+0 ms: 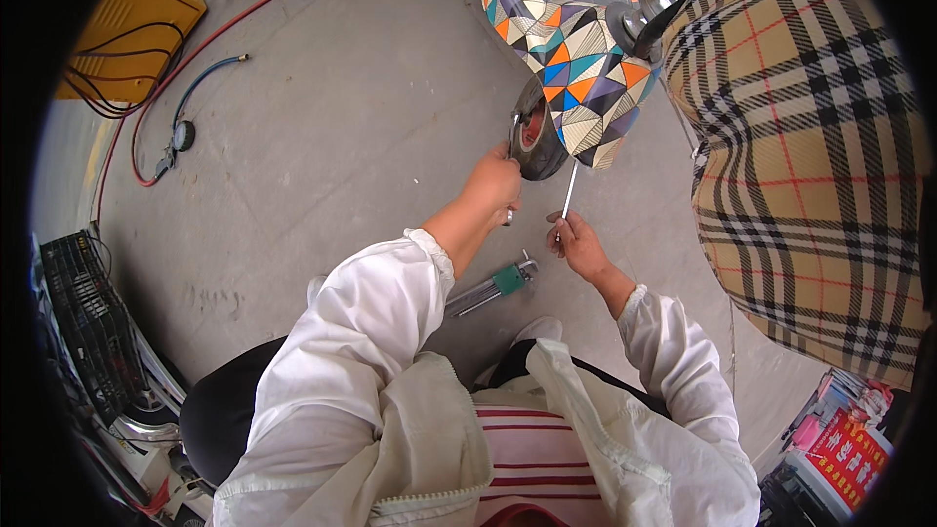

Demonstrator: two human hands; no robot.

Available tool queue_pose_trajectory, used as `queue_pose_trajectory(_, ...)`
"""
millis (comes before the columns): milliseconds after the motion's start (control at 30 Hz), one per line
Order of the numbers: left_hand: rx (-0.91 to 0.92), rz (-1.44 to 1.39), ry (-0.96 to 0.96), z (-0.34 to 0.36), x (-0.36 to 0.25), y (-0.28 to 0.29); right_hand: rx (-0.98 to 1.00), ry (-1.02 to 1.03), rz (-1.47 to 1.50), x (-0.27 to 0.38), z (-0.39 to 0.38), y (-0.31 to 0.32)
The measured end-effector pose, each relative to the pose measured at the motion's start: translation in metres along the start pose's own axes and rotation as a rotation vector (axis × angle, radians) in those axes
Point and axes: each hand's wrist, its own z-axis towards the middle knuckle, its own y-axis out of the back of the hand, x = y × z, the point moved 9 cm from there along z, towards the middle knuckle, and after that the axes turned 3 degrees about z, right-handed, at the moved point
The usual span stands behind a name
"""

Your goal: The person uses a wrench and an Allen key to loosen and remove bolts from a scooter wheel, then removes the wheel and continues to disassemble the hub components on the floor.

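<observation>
Hands work at a scooter wheel (537,141) above the concrete floor (342,117). Left hand (493,185) grips a small tool (514,127) against the tyre. Right hand (578,244) has its fingers closed round a thin metal rod (569,190).

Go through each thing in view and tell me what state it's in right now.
Left hand: gripping a tool at the wheel.
Right hand: holding a thin metal rod upright.
Scooter wheel: mounted under the patterned fender.
Green-handled tool: lying on the floor.
Air hose gauge: lying unused.
</observation>
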Motion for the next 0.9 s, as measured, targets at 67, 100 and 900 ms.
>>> queue_pose_trajectory(67, -0.009, 0.048, -0.018, -0.003, -0.002, 0.001, 0.07, 0.008, -0.151, -0.015, 0.03, 0.0)
queue_pose_trajectory(100, -0.013, 0.072, -0.03, -0.004, -0.004, 0.001, 0.047, -0.025, -0.177, -0.022, 0.033, 0.002)
queue_pose_trajectory(900, -0.103, 0.409, -0.517, 0.033, 0.026, 0.049, -0.301, 0.13, 0.299, 0.186, -0.006, 0.076)
